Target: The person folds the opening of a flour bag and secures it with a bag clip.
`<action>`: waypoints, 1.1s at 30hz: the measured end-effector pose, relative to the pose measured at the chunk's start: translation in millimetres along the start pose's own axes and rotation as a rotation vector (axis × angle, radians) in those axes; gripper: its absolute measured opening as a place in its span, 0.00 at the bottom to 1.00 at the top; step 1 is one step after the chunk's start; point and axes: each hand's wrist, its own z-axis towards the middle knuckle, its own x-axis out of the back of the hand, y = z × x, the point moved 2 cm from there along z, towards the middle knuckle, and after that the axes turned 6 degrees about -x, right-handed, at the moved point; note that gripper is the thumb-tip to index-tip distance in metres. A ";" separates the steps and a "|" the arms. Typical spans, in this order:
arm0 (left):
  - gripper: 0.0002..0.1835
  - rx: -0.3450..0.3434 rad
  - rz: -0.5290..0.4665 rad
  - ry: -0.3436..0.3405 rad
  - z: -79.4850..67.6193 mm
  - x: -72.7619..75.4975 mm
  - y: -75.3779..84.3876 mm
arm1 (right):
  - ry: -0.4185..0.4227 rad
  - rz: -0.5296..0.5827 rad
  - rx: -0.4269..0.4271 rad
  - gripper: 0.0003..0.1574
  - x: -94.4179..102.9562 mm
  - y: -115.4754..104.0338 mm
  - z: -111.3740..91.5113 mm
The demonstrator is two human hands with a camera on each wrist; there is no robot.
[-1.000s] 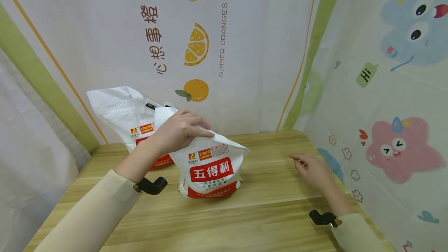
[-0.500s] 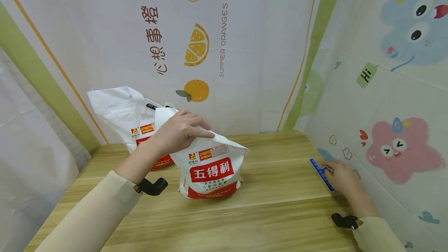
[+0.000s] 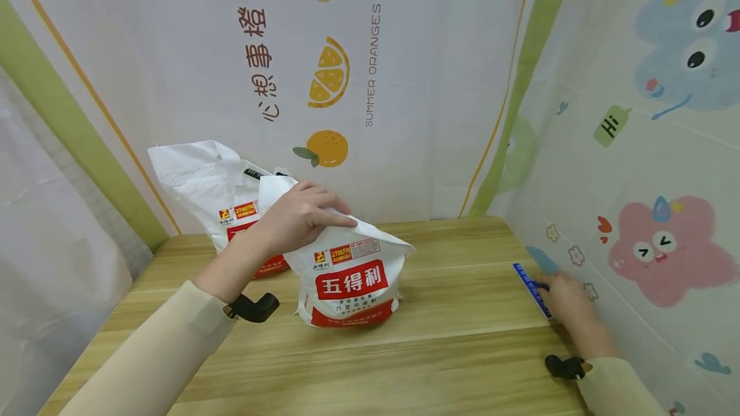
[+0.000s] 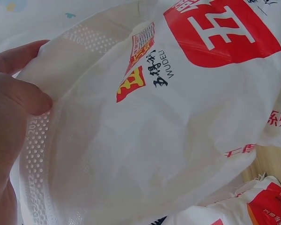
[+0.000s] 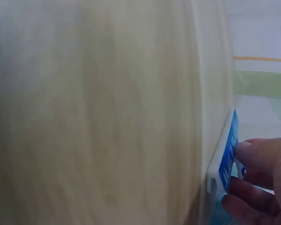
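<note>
A white flour bag (image 3: 355, 294) with red panels stands in the middle of the wooden table. My left hand (image 3: 303, 214) grips its upper edge, which sags to the right. In the left wrist view, my thumb presses the front of the bag (image 4: 178, 122) near the dotted strip, with my fingers partly behind it. At the table's right side my right hand (image 3: 566, 297) pinches a narrow blue-and-white bar (image 3: 525, 278) with white print. The right wrist view has my thumb on the bar's (image 5: 229, 150) blue face and my fingers at its far side, partly hidden.
A second flour bag (image 3: 202, 178) stands behind the first, at back left, partly covered by my left arm. A fruit-print curtain (image 3: 428, 114) closes off the back of the table (image 3: 451, 371). The cartoon-print sheet (image 3: 653, 165) runs close along the right edge.
My right hand has moved right and down to the table's right side, where the blue-and-white bar now shows at my fingers. The left hand and both bags have hardly moved.
</note>
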 end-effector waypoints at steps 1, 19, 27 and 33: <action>0.18 -0.001 0.002 0.000 0.0 -0.3 0.2 | -0.003 0.009 -0.006 0.21 -0.6 -0.5 -0.2; 0.16 0.004 0.000 0.002 0.2 0.7 2.4 | -0.070 0.112 -0.020 0.13 -2.2 -28.7 -4.1; 0.16 -0.016 0.037 0.011 0.0 -0.4 2.0 | -0.059 0.148 -0.022 0.10 -4.0 -35.0 -5.4; 0.16 0.001 0.035 -0.002 0.6 0.4 3.0 | -0.054 0.193 -0.032 0.11 -7.5 -41.2 -5.3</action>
